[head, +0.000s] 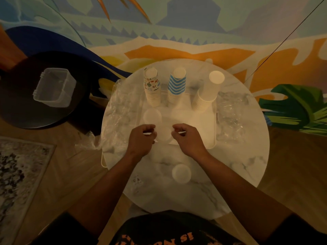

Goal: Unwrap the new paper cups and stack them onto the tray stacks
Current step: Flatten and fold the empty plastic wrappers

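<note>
Two hands work at frame centre: left hand [141, 138] and right hand [187, 137], fingers curled, pinching clear wrap around a white stack [164, 135] on the tray [213, 131]; unwrapping seems underway; next, I judge, peel it free, then top the upper stacks [177, 87].

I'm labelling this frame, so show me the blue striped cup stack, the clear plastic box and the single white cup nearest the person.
blue striped cup stack [177, 84]: head view, striped side of top cup.
clear plastic box [54, 96]: head view, front wall.
single white cup [181, 173]: head view, upturned base.
</note>
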The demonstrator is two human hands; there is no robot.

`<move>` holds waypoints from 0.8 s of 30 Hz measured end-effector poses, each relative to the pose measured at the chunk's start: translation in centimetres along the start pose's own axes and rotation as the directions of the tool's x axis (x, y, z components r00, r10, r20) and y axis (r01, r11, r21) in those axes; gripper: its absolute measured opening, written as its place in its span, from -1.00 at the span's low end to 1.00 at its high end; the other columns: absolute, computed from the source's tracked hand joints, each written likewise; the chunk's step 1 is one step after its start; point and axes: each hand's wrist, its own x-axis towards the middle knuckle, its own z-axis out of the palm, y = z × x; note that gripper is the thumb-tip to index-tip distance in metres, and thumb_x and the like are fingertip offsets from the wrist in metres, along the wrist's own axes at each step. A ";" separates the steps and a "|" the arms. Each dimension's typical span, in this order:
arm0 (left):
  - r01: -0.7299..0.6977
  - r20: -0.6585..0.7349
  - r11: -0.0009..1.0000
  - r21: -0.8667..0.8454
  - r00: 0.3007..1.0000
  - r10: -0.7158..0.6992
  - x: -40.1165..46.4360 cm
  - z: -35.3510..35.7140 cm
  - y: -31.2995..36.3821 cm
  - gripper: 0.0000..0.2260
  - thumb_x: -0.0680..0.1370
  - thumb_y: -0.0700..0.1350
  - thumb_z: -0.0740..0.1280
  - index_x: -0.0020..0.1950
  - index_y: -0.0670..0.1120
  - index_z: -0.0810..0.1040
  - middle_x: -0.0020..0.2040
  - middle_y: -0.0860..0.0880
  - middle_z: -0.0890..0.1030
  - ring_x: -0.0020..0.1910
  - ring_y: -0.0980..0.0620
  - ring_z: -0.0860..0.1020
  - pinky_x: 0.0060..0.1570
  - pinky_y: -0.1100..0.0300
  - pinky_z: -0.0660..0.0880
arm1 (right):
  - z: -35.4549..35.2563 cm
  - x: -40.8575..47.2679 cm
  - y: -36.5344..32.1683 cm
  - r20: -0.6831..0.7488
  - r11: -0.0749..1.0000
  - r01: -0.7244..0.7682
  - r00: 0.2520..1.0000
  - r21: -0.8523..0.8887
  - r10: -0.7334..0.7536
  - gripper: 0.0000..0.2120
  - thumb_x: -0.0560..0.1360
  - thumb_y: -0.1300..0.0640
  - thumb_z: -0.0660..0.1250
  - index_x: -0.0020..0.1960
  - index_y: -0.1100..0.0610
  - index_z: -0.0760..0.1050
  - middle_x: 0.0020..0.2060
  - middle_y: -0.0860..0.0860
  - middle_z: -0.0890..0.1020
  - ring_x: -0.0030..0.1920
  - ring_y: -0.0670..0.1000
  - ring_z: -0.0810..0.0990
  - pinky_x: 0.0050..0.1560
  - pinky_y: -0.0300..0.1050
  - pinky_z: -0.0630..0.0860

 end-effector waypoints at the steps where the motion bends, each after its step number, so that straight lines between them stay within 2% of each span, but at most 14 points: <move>1: -0.013 -0.022 1.000 0.009 1.000 0.014 0.6 -0.3 0.2 -0.79 0.57 -0.23 0.42 0.20 -0.07 0.66 -0.02 0.06 0.66 -0.24 0.16 0.65 -0.22 0.28 0.63 | 0.2 0.7 -0.6 -0.003 1.000 0.013 1.000 -0.004 -0.013 -0.77 0.54 0.14 0.45 0.20 0.07 0.64 -0.06 -0.13 0.65 -0.19 -0.28 0.58 -0.15 -0.52 0.42; 3: -0.043 -0.066 0.999 0.025 0.997 0.044 1.8 -0.8 0.6 -0.78 0.58 -0.23 0.42 0.21 -0.07 0.66 -0.03 0.07 0.66 -0.29 0.21 0.63 -0.22 0.30 0.63 | 0.8 2.0 -1.6 -0.013 0.999 0.036 0.999 0.000 -0.036 -0.77 0.54 0.15 0.44 0.19 0.10 0.65 -0.06 -0.11 0.65 -0.18 -0.23 0.60 -0.10 -0.44 0.46; 5: -0.067 -0.104 0.997 0.043 0.992 0.072 2.9 -1.2 0.9 -0.78 0.58 -0.22 0.42 0.22 -0.09 0.66 -0.01 0.05 0.66 -0.27 0.23 0.62 -0.21 0.29 0.63 | 1.5 3.3 -2.4 -0.019 0.999 0.041 0.999 0.010 -0.041 -0.78 0.54 0.15 0.44 0.18 0.12 0.65 -0.05 -0.08 0.67 -0.13 -0.13 0.65 0.01 -0.24 0.56; 7: -0.079 -0.124 0.995 0.065 0.989 0.086 4.1 -1.5 1.1 -0.78 0.58 -0.23 0.41 0.22 -0.11 0.67 0.01 0.04 0.66 -0.16 0.16 0.64 -0.08 0.18 0.66 | 2.3 4.5 -3.0 -0.015 0.999 0.029 0.999 0.021 -0.029 -0.79 0.54 0.15 0.44 0.17 0.12 0.65 -0.03 -0.05 0.68 -0.06 -0.04 0.68 0.10 -0.07 0.62; 9: -0.074 -0.137 0.994 0.078 0.987 0.084 5.2 -1.8 1.0 -0.77 0.58 -0.23 0.41 0.23 -0.13 0.67 0.07 -0.02 0.68 -0.04 0.06 0.65 0.07 0.05 0.64 | 3.1 5.6 -3.4 -0.011 0.999 0.016 1.000 0.029 -0.016 -0.79 0.54 0.15 0.43 0.16 0.13 0.65 -0.02 -0.02 0.70 -0.03 0.00 0.69 0.14 0.00 0.62; 13: -0.049 -0.141 0.990 0.131 0.988 0.067 6.7 -2.0 0.7 -0.75 0.58 -0.27 0.37 0.25 -0.15 0.65 0.16 -0.10 0.67 0.00 0.09 0.60 0.10 0.21 0.53 | 4.3 6.9 -3.8 -0.013 1.000 0.010 1.000 -0.014 -0.011 -0.77 0.54 0.16 0.43 0.19 0.16 0.65 0.04 0.04 0.71 0.00 -0.02 0.67 0.18 -0.06 0.58; 16: -0.020 -0.128 0.991 0.129 0.991 0.037 7.2 -1.8 0.4 -0.73 0.56 -0.27 0.38 0.25 -0.12 0.65 0.13 -0.07 0.67 0.04 0.02 0.64 0.15 0.03 0.60 | 4.7 7.4 -3.9 -0.018 0.998 0.014 1.000 -0.067 -0.015 -0.76 0.55 0.17 0.41 0.21 0.17 0.64 0.08 0.04 0.70 0.01 -0.04 0.64 0.13 -0.18 0.52; 18: -0.012 -0.119 0.993 0.121 0.993 0.027 7.3 -1.7 0.1 -0.73 0.56 -0.25 0.38 0.25 -0.10 0.65 0.10 -0.02 0.66 0.05 -0.01 0.65 0.11 -0.09 0.63 | 4.8 7.6 -3.8 -0.018 0.996 0.016 1.000 -0.086 -0.018 -0.75 0.56 0.16 0.40 0.22 0.17 0.64 0.10 0.04 0.70 0.05 -0.02 0.65 0.13 -0.19 0.50; 24: -0.021 -0.116 0.989 0.147 0.993 0.038 7.9 -1.9 0.0 -0.74 0.56 -0.22 0.39 0.25 -0.11 0.65 0.12 -0.04 0.67 0.05 0.00 0.65 0.10 -0.10 0.63 | 5.0 8.2 -3.6 -0.005 0.995 0.029 1.000 -0.094 -0.030 -0.74 0.57 0.14 0.39 0.25 0.15 0.63 0.14 0.01 0.69 0.06 -0.09 0.60 0.14 -0.23 0.46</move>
